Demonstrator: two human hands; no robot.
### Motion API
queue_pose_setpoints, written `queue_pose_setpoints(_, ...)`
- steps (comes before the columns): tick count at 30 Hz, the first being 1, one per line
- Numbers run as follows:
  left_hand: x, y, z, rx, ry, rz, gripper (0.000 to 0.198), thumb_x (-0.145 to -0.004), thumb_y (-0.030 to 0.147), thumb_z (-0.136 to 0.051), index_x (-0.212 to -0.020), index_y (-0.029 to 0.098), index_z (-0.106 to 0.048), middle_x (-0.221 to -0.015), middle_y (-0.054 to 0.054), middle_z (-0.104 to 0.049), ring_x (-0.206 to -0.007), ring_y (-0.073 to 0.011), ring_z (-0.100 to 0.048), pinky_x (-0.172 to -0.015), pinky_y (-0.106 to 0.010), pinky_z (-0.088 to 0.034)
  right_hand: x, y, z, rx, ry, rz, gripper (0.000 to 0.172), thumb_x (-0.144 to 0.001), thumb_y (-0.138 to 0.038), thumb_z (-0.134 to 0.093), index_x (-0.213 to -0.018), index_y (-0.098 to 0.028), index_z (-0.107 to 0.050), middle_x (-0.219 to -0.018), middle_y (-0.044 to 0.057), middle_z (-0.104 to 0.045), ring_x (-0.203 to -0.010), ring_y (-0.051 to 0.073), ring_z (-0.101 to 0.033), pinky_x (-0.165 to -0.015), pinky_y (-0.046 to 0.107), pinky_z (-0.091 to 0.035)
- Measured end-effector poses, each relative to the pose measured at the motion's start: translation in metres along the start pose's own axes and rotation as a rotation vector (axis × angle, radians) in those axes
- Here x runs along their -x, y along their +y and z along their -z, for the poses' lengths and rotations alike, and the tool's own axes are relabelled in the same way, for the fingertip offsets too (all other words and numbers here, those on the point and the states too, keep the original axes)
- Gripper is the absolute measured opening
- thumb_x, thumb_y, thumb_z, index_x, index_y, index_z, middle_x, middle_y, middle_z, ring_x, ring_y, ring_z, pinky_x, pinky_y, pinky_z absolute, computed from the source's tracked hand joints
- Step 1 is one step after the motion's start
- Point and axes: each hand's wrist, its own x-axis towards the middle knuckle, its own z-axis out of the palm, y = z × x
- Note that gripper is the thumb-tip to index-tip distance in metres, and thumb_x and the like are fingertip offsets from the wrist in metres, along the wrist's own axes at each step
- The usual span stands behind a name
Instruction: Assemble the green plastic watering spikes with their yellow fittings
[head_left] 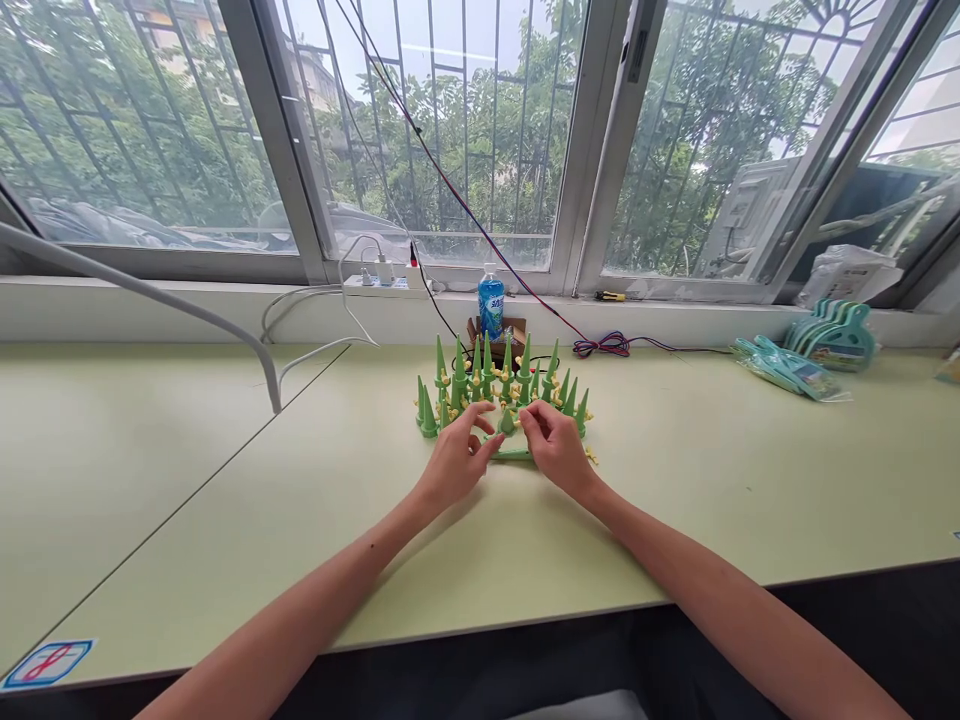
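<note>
Several green plastic cone spikes (457, 385) with small yellow valve-like pieces (476, 380) stand upright in a cluster on the table. One short green cone (507, 421) is between my hands, in front of the cluster. My left hand (459, 450) is left of this cone, its thumb and fingers apart and curved around a gap. On the other side, my right hand (553, 445) has thumb and index finger pinched together close to the cone. A bit of yellow shows at those fingertips, but what they grip is mostly hidden. Another green spike (513, 455) lies flat just in front, partly behind my hands.
Behind the cluster, a blue liquid bottle (491, 305) stands by a small cardboard box (516, 330). A coiled cable (602, 344) and bagged teal plastic items (791, 370) are toward the right. A thick grey cable (187, 300) arches over the left. A power strip (386, 285) sits on the ledge.
</note>
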Motion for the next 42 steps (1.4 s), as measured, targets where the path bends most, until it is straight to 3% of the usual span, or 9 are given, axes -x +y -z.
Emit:
queue_pose_setpoints(3, -0.002, 0.004, 0.002, 0.200, -0.021, 0.145, 0.039, -0.084, 0.056, -0.056, -0.091, 0.017, -0.055, -0.078, -0.001, -0.059, -0.044, -0.0082, -0.052, -0.038, -0.022, -0.041, 0.000, 0.002, 0.001, -0.030, 0.027, -0.003, 0.027, -0.094, -0.042, -0.047, -0.077, -0.020, -0.049, -0.057, -0.005, -0.039, -0.049, 0.010, -0.035, -0.047, 0.023, -0.028)
queue_pose_setpoints(6, -0.003, 0.007, 0.004, 0.358, -0.157, 0.275, 0.053, -0.084, 0.065, -0.050, -0.071, 0.014, -0.057, -0.064, -0.001, -0.056, -0.044, -0.0088, -0.052, -0.041, -0.023, -0.042, 0.000, 0.001, 0.002, -0.055, 0.004, 0.013, 0.027, -0.095, -0.042, -0.047, -0.079, -0.020, -0.049, -0.057, -0.005, -0.038, -0.048, 0.009, -0.034, -0.047, 0.024, -0.027)
queue_pose_setpoints(9, -0.003, 0.011, 0.004, 0.461, -0.276, 0.391, 0.060, -0.082, 0.070, -0.049, -0.074, 0.011, -0.061, -0.067, -0.004, -0.060, -0.047, -0.0098, -0.053, -0.043, -0.024, -0.043, 0.001, -0.001, 0.002, -0.067, -0.062, 0.042, 0.026, -0.095, -0.041, -0.046, -0.080, -0.020, -0.050, -0.058, -0.005, -0.040, -0.049, 0.009, -0.034, -0.048, 0.024, -0.028)
queue_pose_setpoints(12, -0.001, 0.012, 0.004, 0.506, -0.320, 0.422, 0.057, -0.080, 0.068, -0.054, -0.080, 0.012, -0.062, -0.072, -0.004, -0.062, -0.050, -0.0097, -0.054, -0.045, -0.024, -0.044, 0.002, -0.002, 0.001, -0.082, -0.104, 0.057, 0.026, -0.096, -0.040, -0.046, -0.080, -0.020, -0.051, -0.059, -0.005, -0.041, -0.050, 0.009, -0.035, -0.049, 0.024, -0.030)
queue_pose_setpoints(19, 0.000, 0.011, 0.006, 0.463, -0.299, 0.319, 0.050, -0.079, 0.064, -0.058, -0.077, 0.015, -0.058, -0.075, -0.001, -0.059, -0.051, -0.0088, -0.054, -0.046, -0.023, -0.044, 0.001, -0.002, 0.001, -0.118, -0.119, 0.034, 0.025, -0.094, -0.041, -0.049, -0.080, -0.020, -0.050, -0.058, -0.005, -0.042, -0.048, 0.009, -0.034, -0.047, 0.023, -0.029)
queue_pose_setpoints(27, 0.003, 0.009, 0.006, 0.213, -0.187, 0.105, 0.039, -0.079, 0.054, -0.064, -0.073, 0.017, -0.052, -0.072, 0.002, -0.055, -0.050, -0.0082, -0.052, -0.042, -0.021, -0.041, 0.001, 0.000, 0.001, -0.077, -0.117, -0.002, 0.031, -0.094, -0.044, -0.047, -0.075, -0.020, -0.046, -0.054, -0.005, -0.039, -0.046, 0.009, -0.034, -0.045, 0.024, -0.027)
queue_pose_setpoints(34, 0.002, 0.004, 0.005, 0.045, -0.073, -0.040, 0.031, -0.080, 0.045, -0.065, -0.098, 0.020, -0.067, -0.087, -0.002, -0.060, -0.050, -0.0064, -0.045, -0.047, -0.022, -0.043, 0.001, 0.002, 0.001, -0.050, -0.131, -0.017, 0.033, -0.095, -0.045, -0.045, -0.073, -0.020, -0.047, -0.052, -0.005, -0.041, -0.046, 0.010, -0.035, -0.045, 0.024, -0.027)
queue_pose_setpoints(42, 0.002, 0.006, 0.003, 0.037, -0.053, -0.025, 0.033, -0.081, 0.045, -0.064, -0.103, 0.021, -0.065, -0.086, -0.002, -0.060, -0.049, -0.0067, -0.046, -0.046, -0.022, -0.042, 0.002, 0.000, -0.001, -0.052, -0.105, -0.014, 0.032, -0.095, -0.046, -0.044, -0.075, -0.020, -0.048, -0.054, -0.004, -0.042, -0.047, 0.010, -0.036, -0.046, 0.024, -0.029)
